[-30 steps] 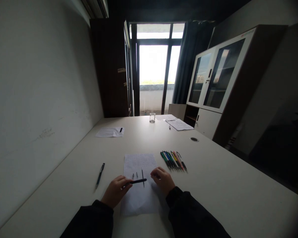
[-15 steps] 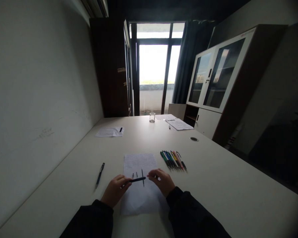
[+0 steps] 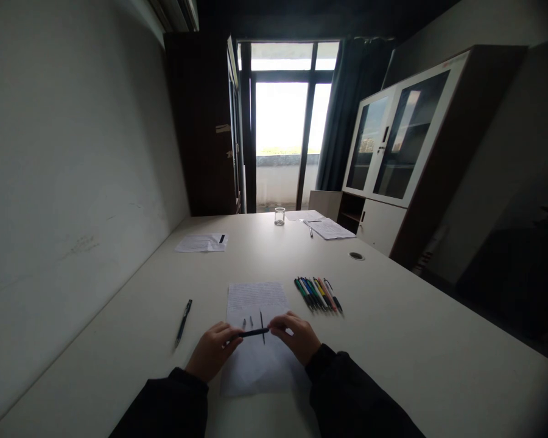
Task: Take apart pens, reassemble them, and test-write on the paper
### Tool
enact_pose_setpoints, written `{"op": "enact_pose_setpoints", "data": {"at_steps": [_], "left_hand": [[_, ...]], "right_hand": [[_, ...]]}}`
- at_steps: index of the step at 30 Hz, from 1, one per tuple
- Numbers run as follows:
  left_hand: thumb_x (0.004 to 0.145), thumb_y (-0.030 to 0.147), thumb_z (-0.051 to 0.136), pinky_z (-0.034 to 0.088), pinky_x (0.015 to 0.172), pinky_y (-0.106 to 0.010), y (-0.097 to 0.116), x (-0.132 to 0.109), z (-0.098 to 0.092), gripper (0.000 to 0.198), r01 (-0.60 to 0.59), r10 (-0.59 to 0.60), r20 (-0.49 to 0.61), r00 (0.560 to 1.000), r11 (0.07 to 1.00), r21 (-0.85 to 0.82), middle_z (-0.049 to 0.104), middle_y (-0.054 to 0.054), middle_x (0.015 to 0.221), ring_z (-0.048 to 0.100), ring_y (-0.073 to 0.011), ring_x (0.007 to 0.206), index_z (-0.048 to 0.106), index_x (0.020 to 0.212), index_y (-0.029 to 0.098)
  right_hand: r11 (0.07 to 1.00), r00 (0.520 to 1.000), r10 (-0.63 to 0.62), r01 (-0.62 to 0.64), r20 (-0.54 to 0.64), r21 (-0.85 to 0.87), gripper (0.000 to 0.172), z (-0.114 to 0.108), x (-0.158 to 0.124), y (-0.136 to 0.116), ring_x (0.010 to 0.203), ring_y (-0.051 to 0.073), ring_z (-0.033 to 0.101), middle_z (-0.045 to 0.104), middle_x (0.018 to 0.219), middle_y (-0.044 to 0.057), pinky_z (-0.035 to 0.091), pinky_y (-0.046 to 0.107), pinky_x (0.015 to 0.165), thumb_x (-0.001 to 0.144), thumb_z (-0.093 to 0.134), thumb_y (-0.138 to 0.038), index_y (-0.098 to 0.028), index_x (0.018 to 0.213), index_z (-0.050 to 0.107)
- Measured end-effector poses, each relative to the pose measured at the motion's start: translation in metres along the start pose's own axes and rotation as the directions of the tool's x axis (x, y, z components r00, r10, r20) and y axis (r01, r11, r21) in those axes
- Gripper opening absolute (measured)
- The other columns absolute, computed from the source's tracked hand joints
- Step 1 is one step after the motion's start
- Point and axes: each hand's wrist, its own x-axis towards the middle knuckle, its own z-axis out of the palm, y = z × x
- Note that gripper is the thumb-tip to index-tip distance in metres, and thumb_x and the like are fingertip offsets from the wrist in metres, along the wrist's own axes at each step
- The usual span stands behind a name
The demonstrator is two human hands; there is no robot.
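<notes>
My left hand (image 3: 215, 348) pinches the left end of a dark pen barrel (image 3: 254, 333), held nearly level above a sheet of paper (image 3: 246, 374). At the barrel's other end, the closed thumb and fingertips of my right hand (image 3: 296, 336) touch it; a tiny part between them cannot be made out. Beneath the barrel a thin pen refill (image 3: 262, 319) lies lengthwise on the paper. Two small pen parts (image 3: 248, 321) rest left of the refill. The paper's upper half carries handwriting.
A black pen (image 3: 183, 323) lies left of the paper. To the right is a row of several coloured pens (image 3: 318, 295). Farther back stand a glass cup (image 3: 279, 216), loose papers (image 3: 331, 229) and another sheet (image 3: 201, 243). A round cable hole (image 3: 357, 256) sits near the table's right edge.
My right hand has moved slightly left, so its fingertips now meet the barrel's right end. The barrel has levelled a little; my left hand keeps its hold.
</notes>
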Motion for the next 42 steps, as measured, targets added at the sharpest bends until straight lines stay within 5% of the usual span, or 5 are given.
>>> {"op": "enact_pose_setpoints", "data": {"at_steps": [26, 33, 42], "left_hand": [[0.092, 0.025, 0.064, 0.051, 0.072, -0.033, 0.0, -0.001, -0.001, 0.017, -0.063, 0.062, 0.011, 0.998, 0.996, 0.07, 0.07, -0.003, 0.091, 0.055, -0.0215, 0.086, 0.072, 0.107, 0.028], [0.094, 0.029, 0.062, 0.052, 0.075, -0.035, 0.0, 0.0, -0.001, 0.017, -0.079, 0.078, 0.017, 0.997, 0.995, 0.062, 0.07, -0.005, 0.091, 0.056, -0.0221, 0.087, 0.072, 0.108, 0.027], [0.092, 0.028, 0.064, 0.051, 0.074, -0.034, 0.0, 0.0, -0.001, 0.017, -0.072, 0.072, 0.007, 0.997, 0.996, 0.056, 0.07, -0.003, 0.09, 0.055, -0.0218, 0.086, 0.071, 0.108, 0.027]], "right_hand": [[0.982, 0.994, 0.109, -0.11, 0.019, 0.151, 0.014, 0.0, -0.002, -0.008, 0.078, 0.018, 0.073, 0.077, 0.089, 0.001, 0.06, 0.028, 0.072, 0.086, 0.068, -0.037, -0.025, 0.092, 0.073], [0.97, 0.989, 0.144, -0.15, 0.046, 0.19, 0.022, 0.004, -0.003, -0.005, 0.064, 0.016, 0.072, 0.078, 0.087, 0.002, 0.062, 0.027, 0.064, 0.087, 0.066, -0.042, -0.023, 0.095, 0.071], [0.989, 0.996, 0.086, -0.089, 0.024, 0.12, 0.02, 0.0, -0.001, -0.007, 0.07, 0.016, 0.071, 0.075, 0.083, 0.002, 0.06, 0.027, 0.068, 0.085, 0.069, -0.039, -0.024, 0.097, 0.072]]}}
